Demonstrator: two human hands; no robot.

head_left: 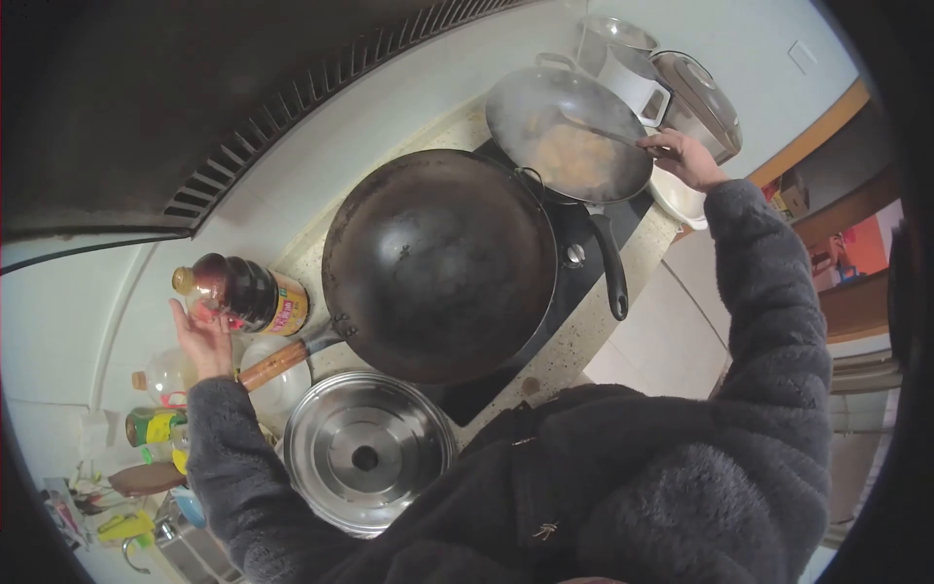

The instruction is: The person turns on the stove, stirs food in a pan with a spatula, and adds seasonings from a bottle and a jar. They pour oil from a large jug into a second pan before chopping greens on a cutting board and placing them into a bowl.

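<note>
My right hand is closed around the handle of a spatula, whose far end reaches into a steaming pan at the upper right. Pale brownish food lies in that pan, blurred by steam. At the left, my left hand is spread, palm up, beside a large bottle of dark liquid with a yellow label. Its fingertips are close to the bottle; whether they touch it I cannot tell. A big, dark, empty wok sits between my hands, its wooden handle near my left wrist.
A steel lid lies at the lower middle, a white plate beside it. More bottles stand at the left. A white bowl and a rice cooker are at the right. The range hood hangs at the upper left.
</note>
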